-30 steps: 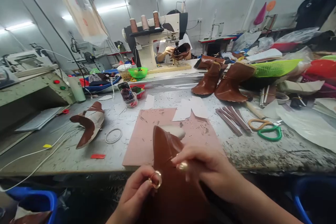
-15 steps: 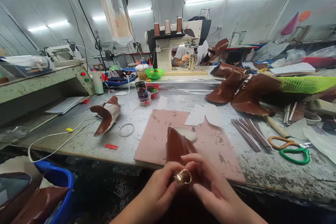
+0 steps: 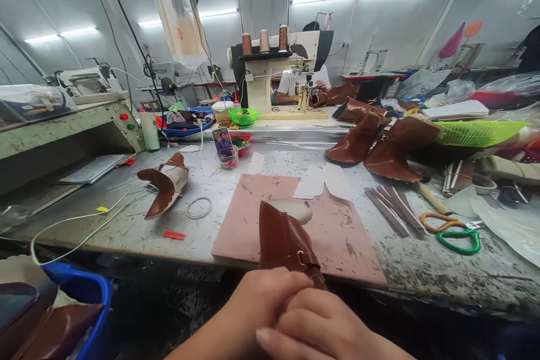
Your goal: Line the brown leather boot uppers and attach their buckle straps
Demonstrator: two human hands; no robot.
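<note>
A brown leather boot upper (image 3: 278, 236) with a pale lining lies over the front edge of the pink board. Across it runs a strap (image 3: 311, 260) with a small gold-coloured metal buckle (image 3: 301, 257). My left hand (image 3: 270, 295) is closed on the near part of the boot upper, just below the buckle. Against it, my right hand (image 3: 323, 323) is closed with curled fingers, also at the near part of the upper. Both hands hide what lies between their fingertips.
Beneath the upper lies the pink board (image 3: 236, 219). Green-and-orange scissors (image 3: 458, 241) and brown strips (image 3: 394, 211) lie right, below several brown boots (image 3: 396, 146). Left are another boot upper (image 3: 166, 185), a white ring (image 3: 199, 208) and a blue bin (image 3: 105, 292). A co-worker (image 3: 291, 84) sits behind the sewing machine (image 3: 259, 87).
My hands have closed together nearer to me; the gold-coloured metal piece between them is no longer visible there. The strap and a buckle now show beyond them. The co-worker's boot has come down.
</note>
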